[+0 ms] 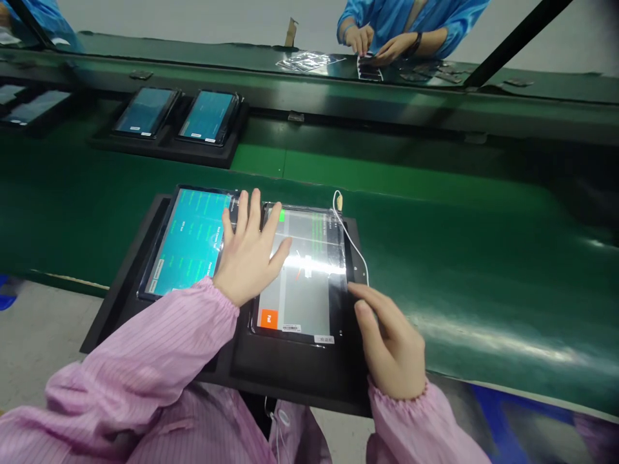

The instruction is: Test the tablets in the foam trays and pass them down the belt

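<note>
My left hand [254,248] hovers over or rests on the inner edges of two tablets, fingers spread; contact is unclear. Under its left side, the left tablet [186,235] shows a blue screen with green and white text. The right tablet [309,303] has a grey screen with an orange "Fail" box, a green patch and glare. My right hand [391,341] is at the right tablet's right edge, index finger extended to the edge and thumb slightly apart, with no held object visible. A white cable [355,245] runs down behind its index finger. Its other fingers are mostly hidden.
Both tablets lie in a black foam tray [300,370] on a green bench [483,270]. Beyond, another black tray [169,151] holds two tablets. Behind a raised ledge, a co-worker's hands [380,45] handle a small dark piece beside clear plastic bags [309,61].
</note>
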`<control>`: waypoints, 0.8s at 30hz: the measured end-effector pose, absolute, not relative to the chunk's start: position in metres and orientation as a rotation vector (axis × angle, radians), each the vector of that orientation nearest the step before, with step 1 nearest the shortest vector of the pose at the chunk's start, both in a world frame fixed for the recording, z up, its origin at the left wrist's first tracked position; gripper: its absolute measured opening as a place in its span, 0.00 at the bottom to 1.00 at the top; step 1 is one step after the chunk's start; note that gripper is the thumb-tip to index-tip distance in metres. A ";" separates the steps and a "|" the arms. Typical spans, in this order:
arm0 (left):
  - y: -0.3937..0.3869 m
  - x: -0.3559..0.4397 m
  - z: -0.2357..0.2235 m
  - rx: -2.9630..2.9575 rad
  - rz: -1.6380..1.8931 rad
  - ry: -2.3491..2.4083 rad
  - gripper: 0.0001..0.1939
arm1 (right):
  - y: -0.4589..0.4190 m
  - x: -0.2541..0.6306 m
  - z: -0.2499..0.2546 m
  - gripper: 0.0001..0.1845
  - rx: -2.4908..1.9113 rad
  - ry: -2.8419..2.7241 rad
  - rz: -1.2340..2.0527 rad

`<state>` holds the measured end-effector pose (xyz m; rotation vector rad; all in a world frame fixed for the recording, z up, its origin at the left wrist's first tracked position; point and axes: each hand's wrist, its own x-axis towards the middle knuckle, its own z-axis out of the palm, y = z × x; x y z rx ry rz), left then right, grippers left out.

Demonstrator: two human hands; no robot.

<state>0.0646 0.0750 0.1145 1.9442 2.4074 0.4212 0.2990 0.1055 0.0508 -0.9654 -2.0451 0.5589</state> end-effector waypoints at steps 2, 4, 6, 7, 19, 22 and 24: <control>0.055 0.073 0.117 2.003 0.387 2.339 0.34 | 0.129 0.291 0.054 0.14 -0.999 -2.022 0.583; 0.031 0.084 0.111 2.044 0.358 2.284 0.36 | 0.156 0.277 0.058 0.15 -1.002 -2.019 0.668; 0.009 0.094 0.099 2.057 0.334 2.258 0.40 | 0.184 0.257 0.062 0.15 -0.987 -2.010 0.772; 0.000 0.098 0.093 2.054 0.321 2.255 0.42 | 0.197 0.246 0.064 0.15 -0.978 -2.001 0.814; -0.019 0.109 0.063 2.090 0.183 2.399 0.55 | 0.265 0.219 0.085 0.18 -0.978 -2.568 0.200; -0.020 0.110 0.061 2.102 0.172 2.404 0.57 | 0.269 0.229 0.088 0.19 -1.349 -2.595 0.005; -0.019 0.110 0.060 2.099 0.167 2.416 0.59 | 0.275 0.229 0.087 0.24 -1.582 -2.564 0.049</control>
